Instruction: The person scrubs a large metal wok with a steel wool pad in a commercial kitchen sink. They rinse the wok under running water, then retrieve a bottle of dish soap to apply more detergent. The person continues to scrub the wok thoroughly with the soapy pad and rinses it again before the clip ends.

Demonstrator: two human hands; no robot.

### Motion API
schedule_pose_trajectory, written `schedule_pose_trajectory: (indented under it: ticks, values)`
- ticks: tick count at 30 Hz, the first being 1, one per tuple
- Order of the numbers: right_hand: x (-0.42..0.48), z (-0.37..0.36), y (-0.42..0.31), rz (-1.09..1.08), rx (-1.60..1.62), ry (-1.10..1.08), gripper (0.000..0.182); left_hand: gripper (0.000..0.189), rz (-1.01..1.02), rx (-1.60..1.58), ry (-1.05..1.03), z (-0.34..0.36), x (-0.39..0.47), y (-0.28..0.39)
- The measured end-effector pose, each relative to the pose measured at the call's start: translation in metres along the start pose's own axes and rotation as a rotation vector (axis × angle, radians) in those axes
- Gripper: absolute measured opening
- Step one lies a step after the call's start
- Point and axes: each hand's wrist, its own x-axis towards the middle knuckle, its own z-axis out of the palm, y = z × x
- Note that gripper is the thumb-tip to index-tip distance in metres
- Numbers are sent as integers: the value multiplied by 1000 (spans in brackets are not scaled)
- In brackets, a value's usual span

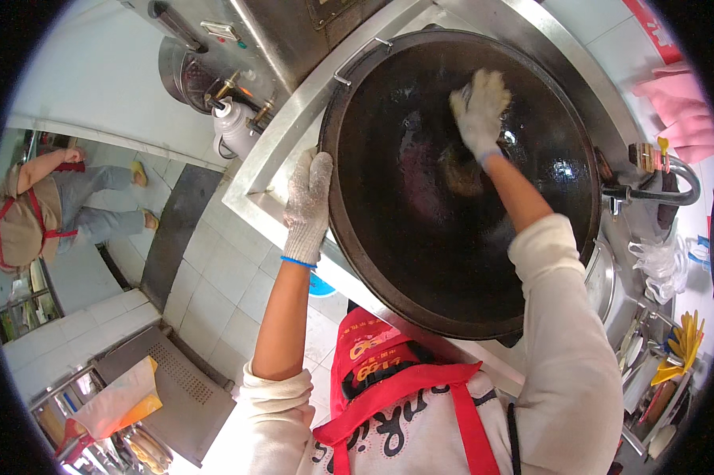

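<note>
A large, dark metal wok [386, 249] sits in a stainless-steel stove top in front of me, its inside glossy and wet in patches. My left hand [309, 190], in a pale knitted glove with a blue cuff edge, grips the wok's left rim. Inside the wok, towards its far side, my right hand [481, 113] presses down on the surface in a yellowish, stained glove. That hand is slightly blurred. A small dark, greyish patch shows between its thumb and fingers, and I cannot tell whether it is a held thing. A wire handle [357, 62] stands at the wok's upper-left rim.
A curved tap [683, 190] reaches in at the right. Yellow rubber gloves [683, 344] hang over a utensil rack, below plastic bags [660, 261]. A pale jug [235, 124] stands left of the stove. Another person [54, 202] is at the far left on the tiled floor [214, 255].
</note>
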Motion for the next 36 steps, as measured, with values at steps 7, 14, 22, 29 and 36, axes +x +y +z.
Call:
schedule_pose_trajectory:
  ticks: [7, 14, 22, 29, 36]
  values:
    - [-46, 59, -88, -698, 511, 170, 73, 43, -8, 0, -17, 1, 7, -13]
    - [-83, 53, -7, -393, 129, -41, 69, 48, -23, 58, -36, 2, 9, -7]
    - [9, -9, -38, -624, -108, -13, 68, 36, 29, 2, -17, -1, 4, -6]
    - [-71, -73, 123, -229, -738, -130, 64, 34, 70, -145, -54, -2, 5, -7]
    - [-112, -44, 107, -439, -401, -720, 80, 30, 116, -120, 42, 2, 5, 1]
